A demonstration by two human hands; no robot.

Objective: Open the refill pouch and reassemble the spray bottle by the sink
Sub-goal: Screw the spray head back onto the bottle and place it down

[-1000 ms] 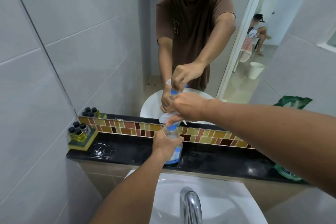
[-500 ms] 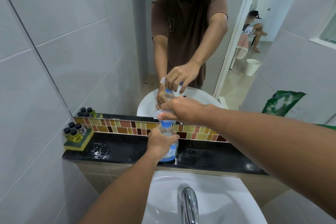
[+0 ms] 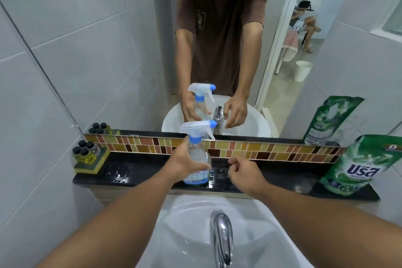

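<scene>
Left hand (image 3: 185,164) wraps upright spray bottle (image 3: 196,159) on ledge (image 3: 152,172); right hand (image 3: 243,173) empty, loosely curled, nearer the pouch (image 3: 359,165) at 3 o'clock.

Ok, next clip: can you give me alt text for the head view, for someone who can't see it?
A person's left hand holds a spray bottle upright on a black ledge above a sink, trigger head on; the right hand is off it, loosely curled and empty. A green refill pouch stands at the ledge's right end, small bottles at the left, below a mirror.
</scene>
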